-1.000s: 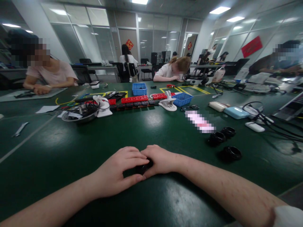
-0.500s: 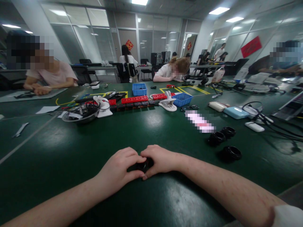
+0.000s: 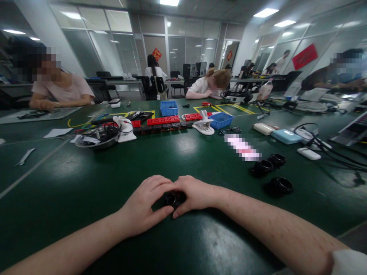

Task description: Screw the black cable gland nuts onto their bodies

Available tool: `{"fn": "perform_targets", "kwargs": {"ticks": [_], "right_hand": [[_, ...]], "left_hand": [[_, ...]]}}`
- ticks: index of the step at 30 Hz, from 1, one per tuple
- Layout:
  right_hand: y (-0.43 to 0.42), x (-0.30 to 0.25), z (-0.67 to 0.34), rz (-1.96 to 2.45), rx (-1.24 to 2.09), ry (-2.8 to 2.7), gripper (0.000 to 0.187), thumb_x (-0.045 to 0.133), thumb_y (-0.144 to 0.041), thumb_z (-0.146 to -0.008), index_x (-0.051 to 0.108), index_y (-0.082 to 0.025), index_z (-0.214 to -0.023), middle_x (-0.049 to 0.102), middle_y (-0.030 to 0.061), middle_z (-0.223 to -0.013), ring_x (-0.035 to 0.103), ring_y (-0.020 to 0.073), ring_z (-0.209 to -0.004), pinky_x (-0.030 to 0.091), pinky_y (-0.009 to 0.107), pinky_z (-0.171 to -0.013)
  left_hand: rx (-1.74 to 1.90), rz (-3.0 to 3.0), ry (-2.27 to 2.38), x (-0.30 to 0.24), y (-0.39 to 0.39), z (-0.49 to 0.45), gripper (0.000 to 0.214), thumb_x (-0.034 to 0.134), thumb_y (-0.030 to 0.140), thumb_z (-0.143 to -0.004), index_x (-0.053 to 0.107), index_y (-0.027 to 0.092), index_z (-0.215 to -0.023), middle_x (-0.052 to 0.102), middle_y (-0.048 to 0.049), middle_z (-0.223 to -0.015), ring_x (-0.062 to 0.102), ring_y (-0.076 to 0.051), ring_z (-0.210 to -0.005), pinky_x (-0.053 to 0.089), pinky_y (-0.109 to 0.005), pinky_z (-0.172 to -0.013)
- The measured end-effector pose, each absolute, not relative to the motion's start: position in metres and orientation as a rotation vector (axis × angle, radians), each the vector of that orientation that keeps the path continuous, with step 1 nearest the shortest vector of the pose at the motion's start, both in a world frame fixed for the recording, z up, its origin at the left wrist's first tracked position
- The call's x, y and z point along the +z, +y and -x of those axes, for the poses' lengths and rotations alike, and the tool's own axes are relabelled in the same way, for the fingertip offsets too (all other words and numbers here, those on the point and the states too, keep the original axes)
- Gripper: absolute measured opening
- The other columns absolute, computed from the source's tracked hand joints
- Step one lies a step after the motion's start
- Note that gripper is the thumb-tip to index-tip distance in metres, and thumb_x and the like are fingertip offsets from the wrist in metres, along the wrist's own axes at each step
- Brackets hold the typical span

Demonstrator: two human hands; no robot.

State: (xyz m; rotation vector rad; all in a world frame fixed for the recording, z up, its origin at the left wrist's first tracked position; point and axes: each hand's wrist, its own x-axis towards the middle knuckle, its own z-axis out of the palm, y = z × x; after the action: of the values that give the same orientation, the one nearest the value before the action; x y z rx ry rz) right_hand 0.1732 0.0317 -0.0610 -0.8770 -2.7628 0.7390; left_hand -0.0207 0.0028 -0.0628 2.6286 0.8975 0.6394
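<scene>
Low over the green table, a small black round part (image 3: 171, 200) with a ring-shaped opening sits between my two hands. My right hand (image 3: 193, 194) is closed around its right side, thumb below and fingers above. From the left, my left hand (image 3: 151, 200) curves about the same part, its thumb tip at the lower edge and its fingertips meeting my right fingers above. The far side of the part is hidden by my fingers. To the right stand three larger black ring-shaped parts: one in front (image 3: 280, 185), one behind it (image 3: 262, 167) and one farther back (image 3: 277, 160).
Across the table run red and black blocks (image 3: 163, 121), with a white clamp stand (image 3: 204, 124) and blue bins (image 3: 169, 109) beside them. A clear bowl of parts (image 3: 97, 139) stands left. A phone (image 3: 242, 147), cases (image 3: 286, 136) and cables lie right. Several people sit around.
My left fingers have shifted up and the gap between thumb and fingers has widened, so more of the black part's ring opening shows. My right hand has barely moved.
</scene>
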Motion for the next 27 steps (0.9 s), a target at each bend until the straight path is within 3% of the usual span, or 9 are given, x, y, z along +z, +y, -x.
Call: {"fn": "perform_targets", "kwargs": {"ticks": [4,13,19,23,27], "right_hand": [[0.032,-0.062,-0.174,0.853,0.713,-2.778,0.035,0.071,-0.043,-0.063,0.059,-0.016,-0.082,0.059,0.0001,-0.076,0.051,0.0139,-0.072,0.038,0.025,-0.068],[0.032,-0.064,-0.173,0.882,0.699,-2.774,0.037,0.072,-0.045,-0.060,0.057,-0.015,-0.077,0.058,0.0002,-0.075,0.052,0.0149,-0.074,0.038,0.025,-0.067],[0.032,-0.063,-0.173,0.874,0.704,-2.778,0.037,0.070,-0.045,-0.063,0.057,-0.016,-0.081,0.056,-0.0005,-0.073,0.050,0.0140,-0.072,0.037,0.024,-0.065],[0.032,-0.063,-0.173,0.894,0.714,-2.778,0.036,0.070,-0.046,-0.063,0.058,-0.016,-0.080,0.052,-0.0012,-0.069,0.047,0.0129,-0.069,0.035,0.023,-0.063],[0.033,-0.065,-0.173,0.876,0.698,-2.777,0.037,0.069,-0.046,-0.063,0.057,-0.015,-0.079,0.052,-0.0011,-0.068,0.045,0.0122,-0.066,0.034,0.023,-0.060]], "left_hand": [[0.497,-2.642,0.736,-0.048,0.005,0.022,0.029,0.043,0.018,-0.084,0.058,0.023,-0.109,0.061,-0.0056,-0.105,0.051,-0.020,-0.100,0.041,-0.038,-0.089],[0.288,-2.567,0.707,-0.034,0.009,0.024,0.038,0.041,0.013,-0.086,0.054,0.028,-0.118,0.059,-0.0041,-0.110,0.051,-0.018,-0.101,0.043,-0.032,-0.086],[0.321,-2.502,0.851,-0.041,0.007,0.021,0.030,0.049,0.018,-0.083,0.057,0.028,-0.110,0.059,-0.0021,-0.100,0.054,-0.017,-0.092,0.044,-0.030,-0.081],[0.414,-2.446,1.073,-0.053,0.004,0.016,0.020,0.059,0.026,-0.076,0.060,0.023,-0.096,0.057,-0.0006,-0.087,0.054,-0.017,-0.080,0.045,-0.029,-0.070],[0.512,-2.463,1.205,-0.062,0.001,0.012,0.023,0.067,0.036,-0.069,0.058,0.020,-0.084,0.056,0.0003,-0.078,0.053,-0.018,-0.074,0.044,-0.031,-0.067]]}}
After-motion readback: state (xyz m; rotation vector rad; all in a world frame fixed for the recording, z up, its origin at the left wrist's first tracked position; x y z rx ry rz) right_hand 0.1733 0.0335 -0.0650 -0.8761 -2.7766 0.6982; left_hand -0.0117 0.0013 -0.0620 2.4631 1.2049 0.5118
